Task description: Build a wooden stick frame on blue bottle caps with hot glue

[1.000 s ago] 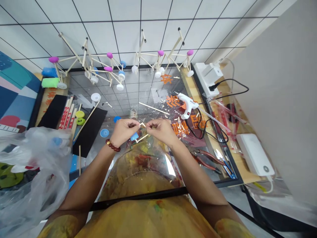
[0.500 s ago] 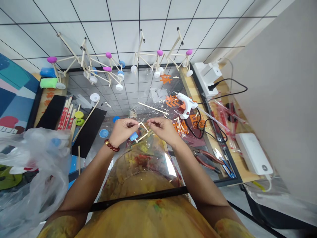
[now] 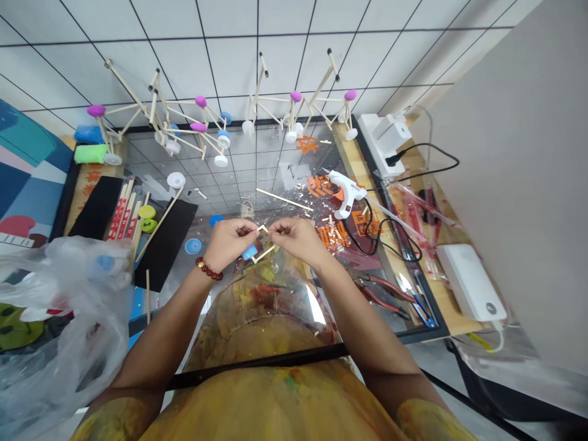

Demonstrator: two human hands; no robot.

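My left hand and my right hand meet over the glass table, fingers pinched. Between them is a small frame of thin wooden sticks with a blue bottle cap on it. The left hand pinches the frame near the cap. My right hand's fingertips close on a stick end close to the left fingertips. A red bead bracelet is on my left wrist.
Finished stick-and-cap models stand along the tiled wall. A white glue gun with its black cord lies to the right, with pliers, a power strip and a white power bank. Chopsticks, loose caps and a plastic bag lie left.
Half a second ago my hands were slightly apart with a bent stick showing between them; now the fingertips have come back together on the stick frame.
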